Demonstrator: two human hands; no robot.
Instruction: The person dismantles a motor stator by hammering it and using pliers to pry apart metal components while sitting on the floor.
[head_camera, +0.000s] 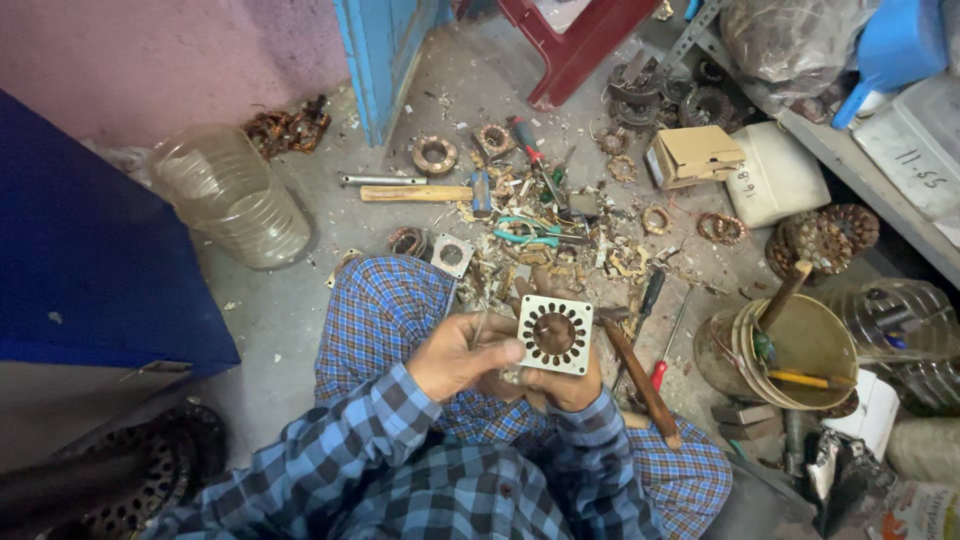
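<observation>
A square white motor stator core (555, 334) with a ring of slots and a round central hole is held over my lap. My right hand (570, 385) grips it from beneath. My left hand (458, 355) pinches its left edge with thumb and fingers, and a thin strip of something sticks up between those fingers. My sleeves and trousers are blue plaid.
On the floor ahead lie a hammer (425, 192), teal pliers (528, 234), a red-handled screwdriver (668, 345), copper wire scraps and other stators (452, 253). A wooden handle (640, 372) rests by my right knee. A bucket with tools (795, 350) stands right, a clear plastic jar (232, 198) left.
</observation>
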